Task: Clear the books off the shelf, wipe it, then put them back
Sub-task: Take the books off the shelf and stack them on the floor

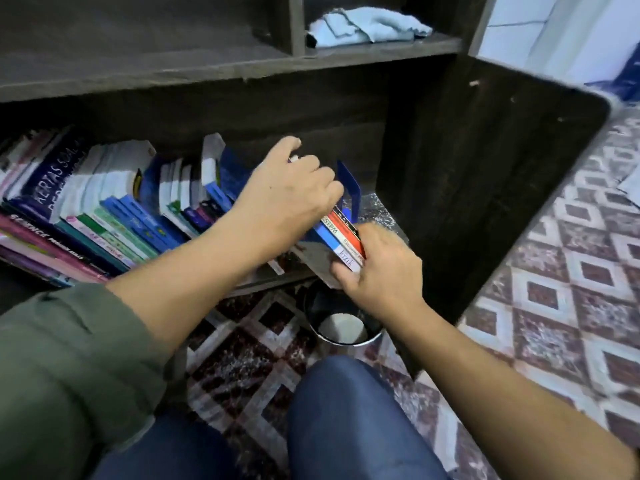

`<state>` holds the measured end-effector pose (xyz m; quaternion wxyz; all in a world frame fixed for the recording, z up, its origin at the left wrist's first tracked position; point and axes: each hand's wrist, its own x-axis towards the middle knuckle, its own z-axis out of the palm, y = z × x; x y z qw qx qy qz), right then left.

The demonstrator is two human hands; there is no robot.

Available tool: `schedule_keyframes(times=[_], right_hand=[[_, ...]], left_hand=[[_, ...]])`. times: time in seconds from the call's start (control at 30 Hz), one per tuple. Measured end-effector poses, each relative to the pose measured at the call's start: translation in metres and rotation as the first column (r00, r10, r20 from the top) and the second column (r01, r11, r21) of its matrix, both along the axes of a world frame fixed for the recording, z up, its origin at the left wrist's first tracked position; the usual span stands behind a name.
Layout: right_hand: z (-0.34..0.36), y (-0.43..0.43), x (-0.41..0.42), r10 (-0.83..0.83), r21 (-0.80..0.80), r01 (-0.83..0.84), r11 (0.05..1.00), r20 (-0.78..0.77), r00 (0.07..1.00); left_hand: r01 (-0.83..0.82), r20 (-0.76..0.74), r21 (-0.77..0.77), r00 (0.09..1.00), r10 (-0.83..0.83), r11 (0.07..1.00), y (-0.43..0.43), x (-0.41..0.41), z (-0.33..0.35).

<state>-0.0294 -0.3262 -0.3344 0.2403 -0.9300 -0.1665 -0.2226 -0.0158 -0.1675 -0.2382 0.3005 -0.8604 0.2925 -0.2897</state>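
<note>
A round black waste bin [341,322] with something pale inside is seen on the patterned floor, directly below the front edge of the dark wooden bookshelf [485,174]. Just above it, a small bundle of thin books with red, white and blue spines [341,242] is gripped at its near end by the right hand [379,268], fingers curled round it, and is overhanging that front edge. The left hand [287,194] is curled over the top of the bundle, beside a blue metal bookend [349,187]. A loosened grip could drop books into the bin. The leaning row of mixed paperback books [114,202] further left could topple once unsupported. A crumpled pale blue cloth [369,27] lies on the upper shelf.
</note>
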Motion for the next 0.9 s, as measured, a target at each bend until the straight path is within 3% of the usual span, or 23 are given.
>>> schedule_keyframes(times=[0.1, 0.2, 0.4, 0.5, 0.6, 0.7, 0.9], right_hand=[[-0.003, -0.041, -0.035, -0.071, 0.056, 0.085, 0.995, -0.224, 0.972], [-0.014, -0.079, -0.062, -0.140, -0.002, 0.150, 0.989, -0.384, 0.913], [-0.064, -0.150, -0.092, -0.255, -0.078, 0.249, 0.965, -0.474, 0.842], [-0.091, -0.178, -0.096, -0.310, -0.105, 0.304, 0.947, -0.547, 0.778], [-0.122, -0.200, -0.096, -0.370, -0.148, 0.355, 0.923, -0.595, 0.714], [-0.162, -0.218, -0.092, -0.417, -0.189, 0.389, 0.902, -0.620, 0.665], [-0.238, -0.255, -0.071, -0.501, -0.348, 0.360, 0.866, -0.615, 0.609]], left_hand=[[0.128, -0.089, -0.029, 0.987, -0.130, 0.991, -0.039, -0.013, -0.011], [0.247, -0.168, -0.058, 0.953, -0.253, 0.967, -0.084, -0.023, -0.037], [0.312, -0.386, -0.052, 0.870, -0.307, 0.949, -0.160, -0.024, -0.098], [0.395, -0.548, -0.077, 0.750, -0.370, 0.915, -0.194, -0.016, -0.123], [0.385, -0.679, -0.002, 0.677, -0.284, 0.923, -0.218, -0.001, -0.152], [0.519, -0.704, -0.055, 0.586, -0.402, 0.853, -0.237, 0.011, -0.175], [0.567, -0.631, 0.026, 0.649, -0.426, 0.824, -0.267, 0.057, -0.222]])
